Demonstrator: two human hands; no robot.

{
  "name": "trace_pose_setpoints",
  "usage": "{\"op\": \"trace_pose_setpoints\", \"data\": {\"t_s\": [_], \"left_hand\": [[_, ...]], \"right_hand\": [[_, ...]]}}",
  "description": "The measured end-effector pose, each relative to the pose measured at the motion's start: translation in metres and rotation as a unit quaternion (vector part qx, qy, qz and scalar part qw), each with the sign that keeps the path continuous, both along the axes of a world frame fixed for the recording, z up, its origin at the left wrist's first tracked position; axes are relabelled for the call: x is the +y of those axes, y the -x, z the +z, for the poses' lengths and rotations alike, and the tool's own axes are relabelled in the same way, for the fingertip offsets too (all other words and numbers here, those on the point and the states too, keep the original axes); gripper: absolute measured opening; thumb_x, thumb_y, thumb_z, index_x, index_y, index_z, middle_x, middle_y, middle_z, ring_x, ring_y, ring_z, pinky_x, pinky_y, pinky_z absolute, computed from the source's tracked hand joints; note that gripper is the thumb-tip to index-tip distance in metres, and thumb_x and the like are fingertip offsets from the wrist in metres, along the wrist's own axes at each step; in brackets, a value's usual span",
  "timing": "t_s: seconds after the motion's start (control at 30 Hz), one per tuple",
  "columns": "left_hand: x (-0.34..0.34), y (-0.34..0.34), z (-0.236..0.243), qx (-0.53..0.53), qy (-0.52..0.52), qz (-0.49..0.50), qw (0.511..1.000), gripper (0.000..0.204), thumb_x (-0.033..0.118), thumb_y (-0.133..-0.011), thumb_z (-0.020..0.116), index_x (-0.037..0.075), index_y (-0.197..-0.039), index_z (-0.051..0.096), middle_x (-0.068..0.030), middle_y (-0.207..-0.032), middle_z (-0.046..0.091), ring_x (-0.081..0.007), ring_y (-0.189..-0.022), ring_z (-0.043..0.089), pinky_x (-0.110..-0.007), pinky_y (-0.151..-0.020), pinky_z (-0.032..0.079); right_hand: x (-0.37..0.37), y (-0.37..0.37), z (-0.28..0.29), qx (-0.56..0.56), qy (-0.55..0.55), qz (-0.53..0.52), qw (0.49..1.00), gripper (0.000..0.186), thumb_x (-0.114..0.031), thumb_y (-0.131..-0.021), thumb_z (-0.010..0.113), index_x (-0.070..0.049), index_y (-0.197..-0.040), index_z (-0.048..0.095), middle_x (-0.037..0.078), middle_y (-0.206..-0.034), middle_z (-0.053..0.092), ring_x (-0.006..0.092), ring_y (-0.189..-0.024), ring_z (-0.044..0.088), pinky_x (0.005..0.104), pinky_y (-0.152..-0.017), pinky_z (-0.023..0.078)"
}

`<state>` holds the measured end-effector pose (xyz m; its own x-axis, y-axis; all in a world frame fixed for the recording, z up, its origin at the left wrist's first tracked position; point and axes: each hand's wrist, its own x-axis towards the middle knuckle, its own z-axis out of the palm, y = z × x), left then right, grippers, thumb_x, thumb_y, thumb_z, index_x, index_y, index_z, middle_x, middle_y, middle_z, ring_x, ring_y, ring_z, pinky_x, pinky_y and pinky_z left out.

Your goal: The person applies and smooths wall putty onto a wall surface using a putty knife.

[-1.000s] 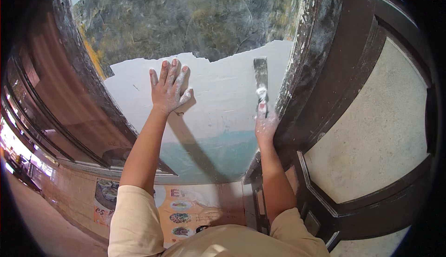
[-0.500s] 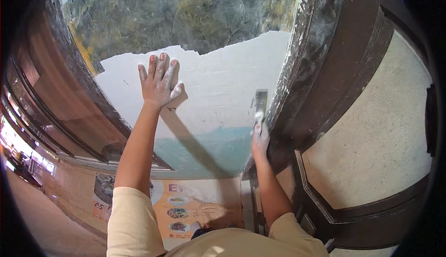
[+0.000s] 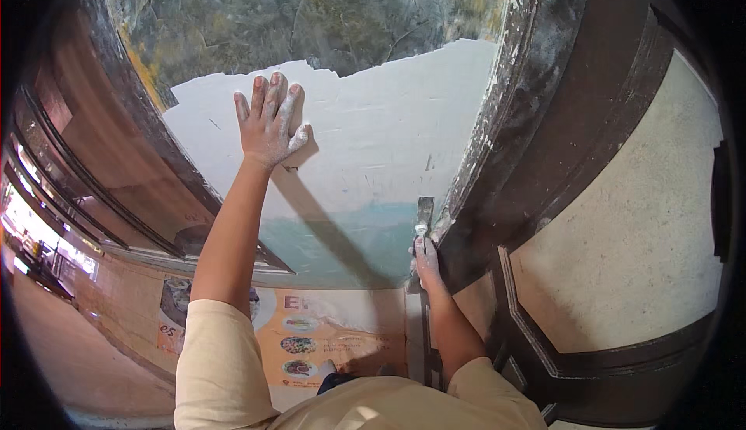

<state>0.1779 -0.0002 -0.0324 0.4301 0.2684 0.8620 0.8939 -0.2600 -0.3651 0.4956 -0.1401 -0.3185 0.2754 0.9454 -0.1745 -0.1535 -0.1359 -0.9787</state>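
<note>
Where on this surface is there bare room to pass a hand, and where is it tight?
The widest free patch is the white area, between the left hand and peeling dark frame, with mottled paint above and the blue-green band below. It is crowded lower right, where the right hand and scraper sit close to the frame.

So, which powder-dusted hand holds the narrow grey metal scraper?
The right hand, lower down; the left hand holds no tool, fingers spread on the white wall.

Unobstructed white wall (image 3: pixel 369 131) centrally, dark frame (image 3: pixel 528 111) crowding right hand (image 3: pixel 425 259)
</note>
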Motion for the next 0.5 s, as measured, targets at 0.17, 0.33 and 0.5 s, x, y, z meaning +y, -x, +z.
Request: {"op": "trace_pose_setpoints", "data": {"t_s": [0.17, 0.33, 0.5], "left_hand": [[0.004, -0.007, -0.001, 0.0, -0.018, -0.021, 1.0, 0.072, 0.052, -0.075, 0.059, 0.017, -0.137, 0.049, -0.0142, -0.151, 0.031, -0.0359, -0.144, 0.016, -0.067, -0.107, 0.011], [-0.004, 0.014, 0.002, 0.016, -0.018, 0.009, 1.0, 0.071, 0.053, -0.075, 0.059, 0.017, -0.136, 0.05, -0.0158, -0.151, 0.031, -0.036, -0.144, 0.016, -0.066, -0.107, 0.011], [-0.001, -0.008, -0.003, 0.0, 0.003, -0.003, 1.0, 0.073, 0.052, -0.074, 0.06, 0.016, -0.136, 0.05, -0.0156, -0.15, 0.032, -0.0357, -0.144, 0.016, -0.066, -0.106, 0.012]], "right_hand": [[0.042, -0.02, 0.028, -0.139, -0.133, -0.012, 0.981, 0.024, -0.033, -0.097, 0.048, -0.009, -0.095, 0.055, 0.002, -0.073, 0.052, 0.0101, -0.057, 0.045, 0.0263, -0.05, 0.036], [0.03, 0.021, 0.091, -0.163, -0.146, -0.042, 0.975, 0.036, -0.034, -0.095, 0.051, 0.0, -0.105, 0.056, 0.014, -0.084, 0.057, 0.0294, -0.081, 0.055, 0.0388, -0.076, 0.043], [0.013, -0.003, -0.059, -0.253, -0.163, -0.079, 0.95, 0.031, -0.03, -0.095, 0.05, 0.0, -0.092, 0.056, 0.009, -0.072, 0.055, 0.02, -0.065, 0.053, 0.0346, -0.062, 0.043]]}}
